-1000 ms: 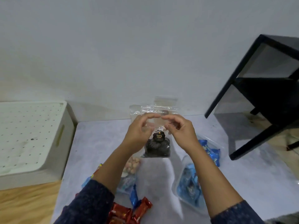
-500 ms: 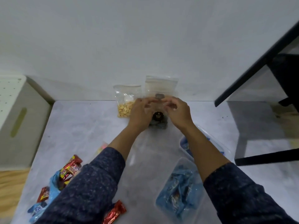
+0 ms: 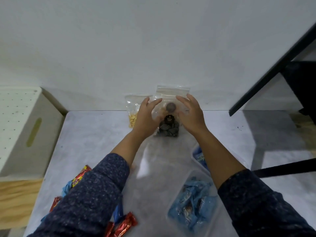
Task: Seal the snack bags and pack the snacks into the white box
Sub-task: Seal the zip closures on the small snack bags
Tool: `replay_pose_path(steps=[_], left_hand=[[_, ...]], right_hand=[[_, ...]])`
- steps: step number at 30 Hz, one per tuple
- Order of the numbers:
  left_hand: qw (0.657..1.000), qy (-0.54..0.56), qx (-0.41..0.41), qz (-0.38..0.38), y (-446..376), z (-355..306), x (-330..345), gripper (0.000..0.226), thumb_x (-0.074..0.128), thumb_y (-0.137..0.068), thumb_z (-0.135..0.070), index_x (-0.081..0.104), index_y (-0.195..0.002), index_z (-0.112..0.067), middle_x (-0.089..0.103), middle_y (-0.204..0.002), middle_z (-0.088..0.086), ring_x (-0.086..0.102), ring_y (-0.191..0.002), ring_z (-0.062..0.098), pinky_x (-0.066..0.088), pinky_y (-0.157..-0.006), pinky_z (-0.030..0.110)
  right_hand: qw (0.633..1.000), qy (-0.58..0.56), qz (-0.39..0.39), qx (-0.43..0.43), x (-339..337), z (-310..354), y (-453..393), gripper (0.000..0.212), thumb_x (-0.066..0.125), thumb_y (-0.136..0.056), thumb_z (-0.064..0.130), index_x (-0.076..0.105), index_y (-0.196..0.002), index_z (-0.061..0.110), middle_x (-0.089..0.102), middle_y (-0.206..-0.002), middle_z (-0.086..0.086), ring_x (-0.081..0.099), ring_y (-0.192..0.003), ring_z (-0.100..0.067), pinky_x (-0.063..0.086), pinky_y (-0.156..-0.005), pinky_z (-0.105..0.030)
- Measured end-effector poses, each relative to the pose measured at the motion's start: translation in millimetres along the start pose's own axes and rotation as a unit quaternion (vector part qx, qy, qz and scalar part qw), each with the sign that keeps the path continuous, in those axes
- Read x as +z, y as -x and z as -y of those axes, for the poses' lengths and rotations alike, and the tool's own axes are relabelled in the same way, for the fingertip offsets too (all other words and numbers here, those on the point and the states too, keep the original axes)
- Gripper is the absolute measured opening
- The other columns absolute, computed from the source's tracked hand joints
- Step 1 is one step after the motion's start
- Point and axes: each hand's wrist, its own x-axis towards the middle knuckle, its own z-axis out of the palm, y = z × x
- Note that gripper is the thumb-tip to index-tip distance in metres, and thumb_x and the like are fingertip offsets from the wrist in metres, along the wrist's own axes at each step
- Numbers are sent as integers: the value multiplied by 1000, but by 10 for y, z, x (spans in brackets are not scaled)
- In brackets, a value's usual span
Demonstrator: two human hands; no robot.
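Note:
A clear zip bag of dark round cookies (image 3: 169,124) stands upright at the back of the grey table, leaning on the wall. My left hand (image 3: 147,115) and my right hand (image 3: 191,113) flank its upper part with fingers spread and relaxed; neither grips it, and I cannot tell whether they touch it. Just left of it, partly behind my left hand, a second clear bag with yellow snacks (image 3: 132,118) also leans on the wall. The white box (image 3: 25,130), with a perforated top and a slot handle, sits at the left off the table's edge.
Two clear bags of blue-wrapped snacks (image 3: 193,206) (image 3: 199,156) lie at the near right. Red wrapped bars (image 3: 123,224) and a red-yellow packet (image 3: 80,175) lie near my left sleeve. A black frame (image 3: 273,69) stands at the right, with a wooden surface (image 3: 15,199) under the box.
The cookie bag went from held up in the air to standing against the wall. Both hands stopped pinching its top and opened beside it.

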Motion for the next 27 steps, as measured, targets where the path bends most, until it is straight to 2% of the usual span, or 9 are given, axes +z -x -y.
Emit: replay_pose_path(steps=[4,7,11,16,21,22,24,27], left_hand=[[1000,-15,16,10,186,26,-251,58,62,-87,-16,40,-140,-26,22,-155,9,23,-143,20,22,-109,25],[1000,-13,24,13,448,113,-471,56,61,-88,-16,41,-139,-26,27,-153,7,24,-142,18,20,-109,23],[999,-30,32,14,916,411,-778,51,61,-87,-18,46,-135,-25,39,-146,5,32,-137,18,23,-108,23],[995,-81,20,53,1452,963,-1031,47,61,-88,-22,48,-134,-21,47,-140,3,39,-132,19,28,-106,26],[980,-132,-39,145,1829,1444,-1035,49,60,-88,-25,47,-135,-20,47,-142,5,39,-133,22,29,-107,30],[975,-143,-45,163,1886,1502,-1024,48,59,-89,-27,46,-135,-20,45,-143,5,37,-133,23,29,-108,32],[972,-141,-53,181,1968,1585,-1005,46,57,-91,-30,47,-135,-22,44,-143,6,38,-133,25,31,-108,35],[976,-119,-64,170,2017,1605,-1022,43,56,-91,-29,49,-132,-22,47,-139,9,44,-127,26,38,-103,36]], right_hand=[[999,19,-49,-4,31,145,240,53,56,-88,12,45,-136,30,14,-157,-3,21,-143,-16,21,-99,-14],[999,7,-52,-5,130,264,520,58,55,-86,10,42,-138,32,12,-158,1,18,-143,-12,17,-97,-9],[999,18,-25,-20,444,438,962,60,57,-84,12,41,-139,30,19,-156,-1,20,-143,-15,18,-99,-13],[997,54,47,-42,1057,527,1572,57,62,-84,16,44,-137,26,28,-152,-7,28,-139,-18,23,-100,-15],[987,39,155,-17,1536,565,2097,58,68,-80,13,49,-134,20,33,-146,-11,32,-136,-21,21,-97,-10],[984,40,171,-11,1599,564,2176,59,70,-78,13,50,-133,20,34,-146,-10,32,-136,-21,23,-99,-11],[978,52,202,1,1719,551,2301,62,74,-75,21,50,-132,24,32,-147,-8,31,-137,-22,28,-108,-24],[973,76,218,-2,1842,537,2409,65,79,-71,30,51,-129,31,31,-147,-7,33,-135,-24,36,-108,-36]])
